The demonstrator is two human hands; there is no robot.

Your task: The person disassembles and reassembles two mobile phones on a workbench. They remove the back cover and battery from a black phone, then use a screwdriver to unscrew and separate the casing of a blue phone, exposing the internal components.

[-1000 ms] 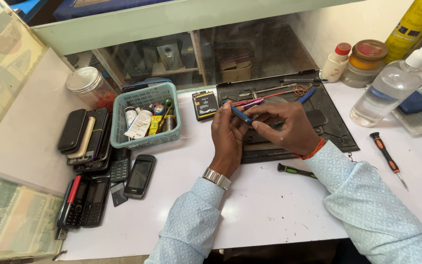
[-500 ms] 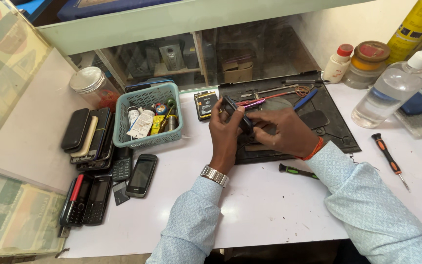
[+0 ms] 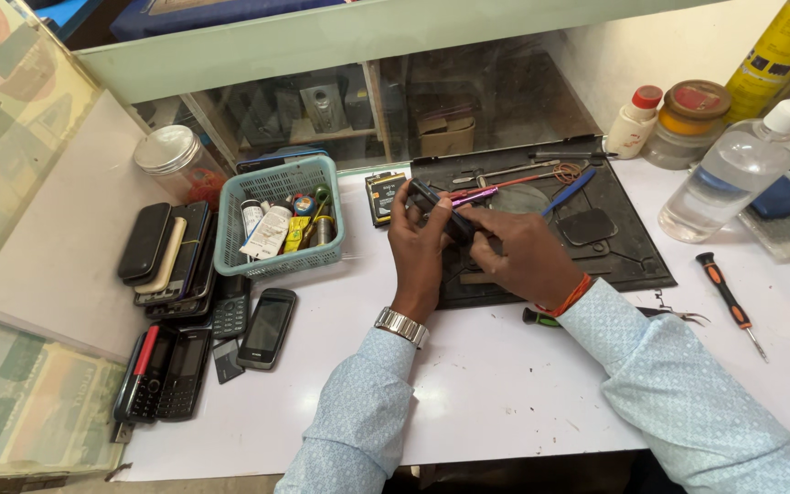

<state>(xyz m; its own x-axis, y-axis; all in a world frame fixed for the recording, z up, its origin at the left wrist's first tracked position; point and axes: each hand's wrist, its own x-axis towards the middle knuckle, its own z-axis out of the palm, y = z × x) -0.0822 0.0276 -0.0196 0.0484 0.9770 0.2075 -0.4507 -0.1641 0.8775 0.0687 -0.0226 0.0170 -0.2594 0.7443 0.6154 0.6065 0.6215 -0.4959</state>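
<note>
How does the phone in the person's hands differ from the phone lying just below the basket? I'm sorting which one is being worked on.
The held phone is gripped off the mat by the left hand and right hand; the lying phone rests untouched on the white table. The held phone is tilted and mostly hidden by fingers; the lying phone is flat, screen up, fully visible. Both are small and dark.

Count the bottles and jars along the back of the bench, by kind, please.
Spray bottle, clear: 1
Yellow bottle: 1
Small white bottle, red cap: 1
Squat jar, red lid: 1
Glass jar, metal lid: 1
Total: 5
</note>
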